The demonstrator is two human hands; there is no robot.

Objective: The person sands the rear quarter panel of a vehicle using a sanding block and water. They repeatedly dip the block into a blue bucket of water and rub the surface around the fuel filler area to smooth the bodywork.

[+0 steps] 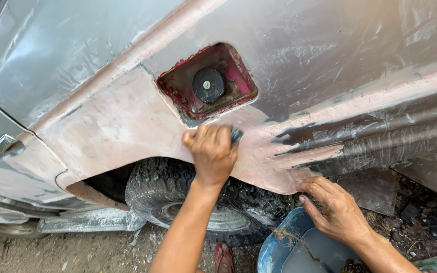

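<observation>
My left hand (212, 151) is fisted around a small dark sanding block (236, 134), pressing it flat on the pinkish filler of the car's body panel (122, 121), just below the lower edge of the open red fuel-filler recess (207, 83) with its black cap (208, 84). My right hand (336, 210) holds nothing: fingers loosely curled, tips touching the wheel-arch lip (where filler meets bare metal). Below sit the knobby tyre (178, 189) and a blue bucket (279, 242). Smooth panel lies open leftward.

Outdoor car-repair yard, sanded filler-patched car body panel (127, 121), dirt ground (77, 253), worn tyre (188, 192)
</observation>
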